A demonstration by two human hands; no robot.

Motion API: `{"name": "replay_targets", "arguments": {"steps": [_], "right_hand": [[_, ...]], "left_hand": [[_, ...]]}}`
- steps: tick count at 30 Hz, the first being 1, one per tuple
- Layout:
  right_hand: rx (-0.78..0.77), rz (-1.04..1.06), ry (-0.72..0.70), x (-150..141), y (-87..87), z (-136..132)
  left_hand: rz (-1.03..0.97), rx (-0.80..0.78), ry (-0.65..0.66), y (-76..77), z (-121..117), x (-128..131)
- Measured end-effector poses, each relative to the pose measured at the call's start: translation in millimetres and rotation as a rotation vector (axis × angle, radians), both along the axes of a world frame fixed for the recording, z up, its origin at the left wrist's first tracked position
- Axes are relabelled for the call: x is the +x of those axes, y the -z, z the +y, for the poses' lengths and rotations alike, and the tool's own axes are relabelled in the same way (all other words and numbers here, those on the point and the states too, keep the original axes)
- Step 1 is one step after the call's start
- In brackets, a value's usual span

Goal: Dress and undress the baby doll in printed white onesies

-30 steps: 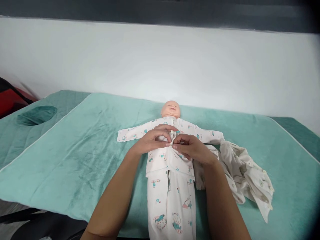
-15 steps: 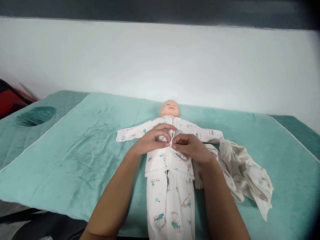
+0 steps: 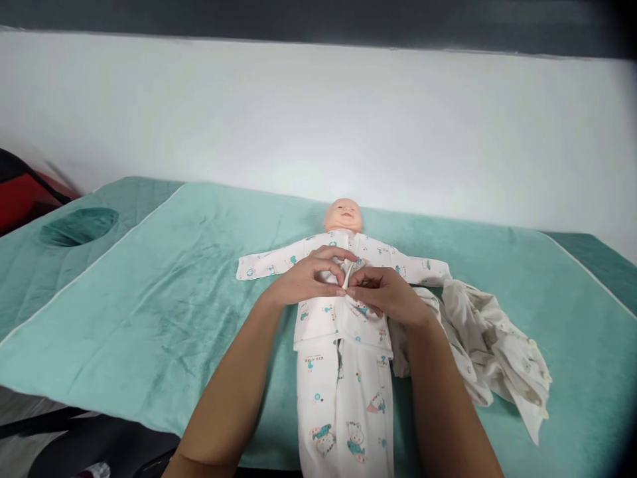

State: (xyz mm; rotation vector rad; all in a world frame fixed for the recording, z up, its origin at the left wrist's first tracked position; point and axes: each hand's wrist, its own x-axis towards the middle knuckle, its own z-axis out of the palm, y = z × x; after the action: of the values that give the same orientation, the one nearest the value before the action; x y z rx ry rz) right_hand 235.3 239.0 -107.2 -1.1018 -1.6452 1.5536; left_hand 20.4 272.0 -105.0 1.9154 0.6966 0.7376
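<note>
A baby doll [image 3: 343, 216] lies on its back, head toward the wall, in a white printed jacket [image 3: 318, 322] and matching trousers [image 3: 318, 398]. Its sleeves stretch out to both sides. Over the chest, my left hand [image 3: 313, 275] pinches the jacket's front edge between thumb and fingers. From the other side, my right hand [image 3: 388, 291] pinches the same front edge, its fingertips almost touching those of the left. A fold of the cloth stands up between the two hands. Whatever fastener lies there is hidden by my fingertips.
Rumpled off-white baby clothes [image 3: 492, 345] lie right of the doll, partly behind my right forearm. A teal cover [image 3: 149, 285] spreads over the bed, which has a face hole [image 3: 79, 227] at left. Behind stands a white wall [image 3: 318, 119]; a black chair [image 3: 99, 445] is at lower left.
The whole view has shifted slightly, so everything sits a little further right. Both hands keep their pinch on the jacket front, with only small finger movement.
</note>
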Motion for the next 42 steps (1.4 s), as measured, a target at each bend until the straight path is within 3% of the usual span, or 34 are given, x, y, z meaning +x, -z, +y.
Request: {"name": "replay_targets", "arguments": {"steps": [8,14,23,36,42], "right_hand": [[0.007,-0.027,0.016,-0.8,-0.7,-0.9],[0.003,0.01,-0.001,0.7,-0.3,-0.1],[0.005,0.017,0.007,0.7,0.4,0.4],[0.019,-0.022,0.042,0.3,3.3,0.8],[0.029,0.004,0.021,1.7,4.4,2.0]], "left_hand": [[-0.007,0.008,-0.014,0.6,0.0,0.7],[-0.024,-0.056,0.075,-2.3,2.1,-6.0],[-0.044,-0.113,0.044,-0.3,1.4,-4.0],[0.078,0.126,-0.032,1.5,-2.2,3.5],[0.069,0.146,-0.053,4.1,-1.5,4.7]]}}
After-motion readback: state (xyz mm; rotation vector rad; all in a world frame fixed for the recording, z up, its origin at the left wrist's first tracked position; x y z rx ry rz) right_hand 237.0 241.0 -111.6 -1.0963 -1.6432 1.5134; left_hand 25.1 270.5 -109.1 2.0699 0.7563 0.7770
